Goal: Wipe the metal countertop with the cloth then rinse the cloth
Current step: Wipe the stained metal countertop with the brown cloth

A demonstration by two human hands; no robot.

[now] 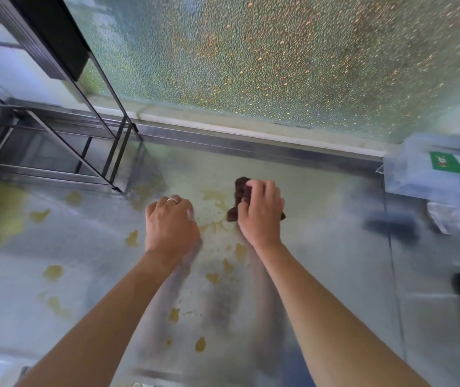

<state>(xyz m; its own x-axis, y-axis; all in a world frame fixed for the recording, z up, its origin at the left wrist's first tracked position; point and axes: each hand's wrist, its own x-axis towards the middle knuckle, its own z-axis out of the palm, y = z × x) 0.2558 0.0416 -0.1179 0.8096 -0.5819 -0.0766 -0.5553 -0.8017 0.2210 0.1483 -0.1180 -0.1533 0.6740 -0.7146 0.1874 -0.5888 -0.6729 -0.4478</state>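
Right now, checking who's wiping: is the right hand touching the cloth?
Touching. The head view shows the right hand with fingers curled over the brown cloth, pressing it on the countertop.

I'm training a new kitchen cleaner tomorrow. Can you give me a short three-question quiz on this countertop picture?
1. True or false: the right hand has its grip on the brown cloth.
2. Which hand wears a ring? A) left B) right
3. Fill in: yellowish ____ still mark the metal countertop.

Key: 1 true, cloth bunched under its fingers. 2 A, the left hand. 3 stains, scattered mostly left of and below the hands.
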